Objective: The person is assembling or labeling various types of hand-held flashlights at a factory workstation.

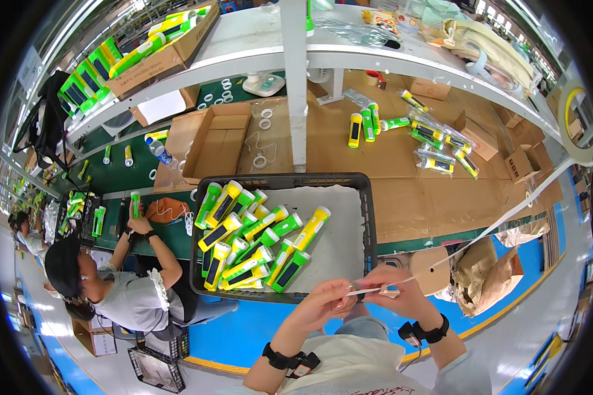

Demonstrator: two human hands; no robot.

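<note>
A narrow white strip (pixel 471 238) runs slantwise down from a roll (pixel 578 124) hanging at the upper right. Its lower end lies between my hands, just past the near right corner of a black crate (pixel 370 224). My left hand (pixel 324 301) pinches the strip near its end, while my right hand (pixel 404 294) is closed on it a little farther along. Something small and dark shows by the left fingertips, too small to make out. Yellow and green flashlights (pixel 244 266) with dark panels lie heaped in the crate's left half, over a pale liner.
On the cardboard-covered bench (pixel 435 204), bagged flashlights (pixel 435 135) lie at the back right. Cardboard boxes (pixel 221 141) stand behind the crate, under a shelf (pixel 244 49) on a white post. At left, a seated co-worker (pixel 128 289) holds a green flashlight. Brown paper bags (pixel 484 276) stand at right.
</note>
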